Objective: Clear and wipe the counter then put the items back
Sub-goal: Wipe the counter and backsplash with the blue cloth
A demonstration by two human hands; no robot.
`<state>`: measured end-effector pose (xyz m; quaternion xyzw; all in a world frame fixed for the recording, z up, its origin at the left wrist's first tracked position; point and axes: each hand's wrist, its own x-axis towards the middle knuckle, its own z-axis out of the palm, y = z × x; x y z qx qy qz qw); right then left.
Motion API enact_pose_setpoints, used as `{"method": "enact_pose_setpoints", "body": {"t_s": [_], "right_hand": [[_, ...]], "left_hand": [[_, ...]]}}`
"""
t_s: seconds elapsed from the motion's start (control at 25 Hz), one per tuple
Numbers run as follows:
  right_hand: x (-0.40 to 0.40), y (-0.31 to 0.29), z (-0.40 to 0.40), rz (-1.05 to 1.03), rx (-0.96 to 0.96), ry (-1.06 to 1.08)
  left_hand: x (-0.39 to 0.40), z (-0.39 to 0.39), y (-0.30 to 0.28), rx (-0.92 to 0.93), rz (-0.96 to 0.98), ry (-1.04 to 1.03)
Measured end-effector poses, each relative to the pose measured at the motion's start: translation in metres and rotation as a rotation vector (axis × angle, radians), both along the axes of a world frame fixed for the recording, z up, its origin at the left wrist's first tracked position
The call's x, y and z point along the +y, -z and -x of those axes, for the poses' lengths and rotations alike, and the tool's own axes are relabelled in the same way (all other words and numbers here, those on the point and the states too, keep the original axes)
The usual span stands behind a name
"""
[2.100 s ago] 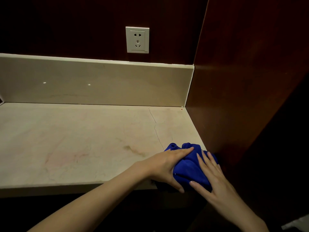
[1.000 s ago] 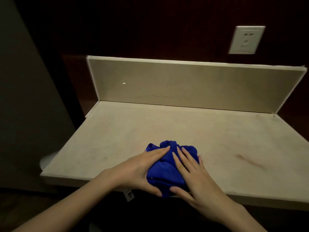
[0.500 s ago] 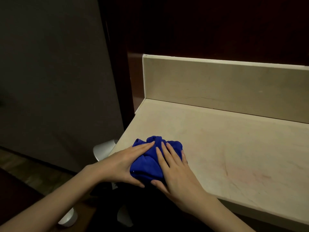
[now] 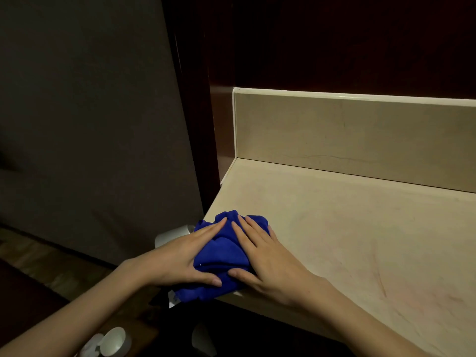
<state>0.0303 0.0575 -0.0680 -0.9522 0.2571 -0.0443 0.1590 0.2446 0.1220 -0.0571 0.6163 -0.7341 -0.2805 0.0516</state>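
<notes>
A pale beige stone counter (image 4: 347,228) with faint reddish streaks runs to the right, backed by an upstand (image 4: 360,135) of the same stone with a lighter top edge. Dark reddish wood panelling (image 4: 334,42) rises behind it, and a dark wooden post (image 4: 195,112) stands at the counter's left end; left of that is a flat grey-brown wall (image 4: 90,112), with a dim floor (image 4: 38,261) below. Low down by the floor sits a white cup (image 4: 114,341), tilted so its open mouth shows; what is in it cannot be made out. Another white rounded object (image 4: 172,235) shows just beyond the counter's left corner, partly hidden by the left hand (image 4: 180,258), and a pale shape (image 4: 203,338) lies in the shadow under the counter. A bunched blue cloth (image 4: 221,256) lies on the front left corner of the counter, part of it hanging over the front edge. Both hands lie flat on it with fingers straight, pressing down: the left hand on its left side, thumb along the near edge, and the right hand (image 4: 268,261) on its right side, thumb against the front fold.
</notes>
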Motion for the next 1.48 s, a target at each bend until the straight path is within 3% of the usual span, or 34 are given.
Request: {"method": "enact_pose_setpoints", "body": {"t_s": [0.52,0.96,1.2,1.48], "right_hand": [[-0.128,-0.015,-0.010,0.007,0.085,-0.088],[-0.246,-0.017,-0.019,-0.149,0.076,-0.095],[-0.266,-0.012,-0.015,-0.104,-0.002,-0.008],[-0.252,-0.008,0.001,-0.097,-0.087,0.067]], "left_hand": [[-0.098,0.017,-0.008,-0.066,0.015,-0.139],[-0.199,0.038,-0.004,-0.244,0.020,-0.288],[-0.249,0.021,-0.012,-0.243,-0.085,-0.222],[-0.253,0.028,-0.014,-0.056,-0.109,-0.213]]}}
